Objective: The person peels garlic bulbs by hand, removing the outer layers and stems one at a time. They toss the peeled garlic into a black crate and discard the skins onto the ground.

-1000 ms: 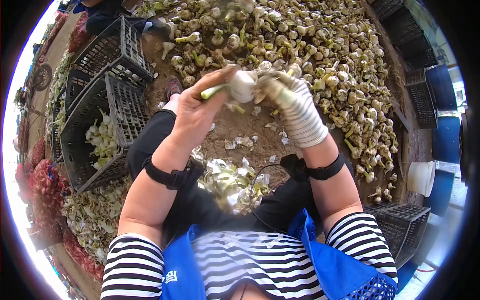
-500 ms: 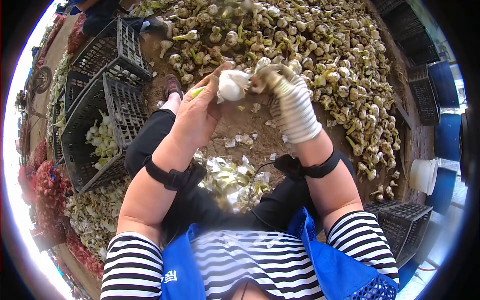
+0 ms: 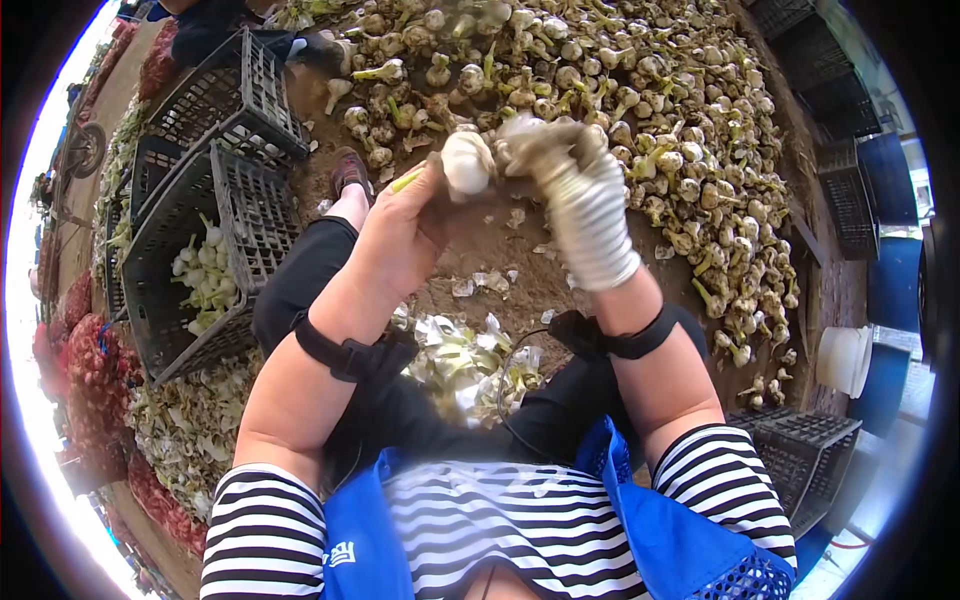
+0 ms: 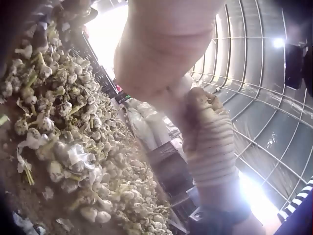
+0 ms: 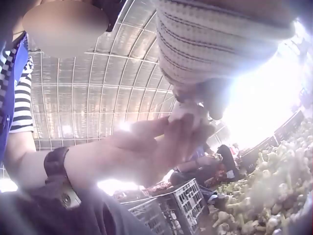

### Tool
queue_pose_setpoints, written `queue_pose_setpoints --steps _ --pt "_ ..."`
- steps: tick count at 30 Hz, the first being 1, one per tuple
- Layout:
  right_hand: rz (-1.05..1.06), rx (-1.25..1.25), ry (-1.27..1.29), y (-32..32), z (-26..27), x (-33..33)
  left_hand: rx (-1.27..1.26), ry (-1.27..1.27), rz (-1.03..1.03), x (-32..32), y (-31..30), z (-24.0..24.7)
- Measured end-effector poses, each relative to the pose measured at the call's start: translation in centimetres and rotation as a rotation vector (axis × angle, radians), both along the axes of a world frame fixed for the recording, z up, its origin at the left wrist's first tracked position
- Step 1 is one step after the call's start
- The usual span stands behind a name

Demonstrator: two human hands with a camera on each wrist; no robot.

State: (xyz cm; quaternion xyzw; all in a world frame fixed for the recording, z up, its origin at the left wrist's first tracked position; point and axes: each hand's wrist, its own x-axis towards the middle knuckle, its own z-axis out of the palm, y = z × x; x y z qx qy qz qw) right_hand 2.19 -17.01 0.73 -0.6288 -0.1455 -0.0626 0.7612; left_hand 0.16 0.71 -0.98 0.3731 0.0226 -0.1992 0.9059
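A white garlic bulb (image 3: 467,165) is held up in front of me by my bare left hand (image 3: 408,215), thumb and fingers around it. Its cut green stem (image 3: 407,180) pokes out past the hand. To the right of the bulb is my right hand (image 3: 585,195) in a striped, soiled glove, blurred by motion, fingers bent. A pale blur shows at its fingertips; I cannot tell whether they pinch garlic skin. In the right wrist view the gloved fingertips reach the bulb (image 5: 188,111) held in the bare fingers.
A large heap of untrimmed garlic (image 3: 690,150) spreads ahead and right. A black crate (image 3: 150,300) at left holds cleaned garlic (image 3: 205,270). Peelings (image 3: 465,360) lie between my legs. Red net sacks (image 3: 95,365) line the far left; a white bucket (image 3: 843,358) stands at right.
The bulb shifted slightly left, then its top tipped upward in my left hand. My gloved right hand has moved back and forth beside it, its fingers now slightly away from the bulb.
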Motion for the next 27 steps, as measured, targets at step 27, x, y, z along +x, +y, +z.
queue_pose_setpoints --steps 27 --pt "0.121 -1.317 0.232 0.3 -16.1 4.7 -0.427 -0.310 0.238 0.4 8.4 3.7"
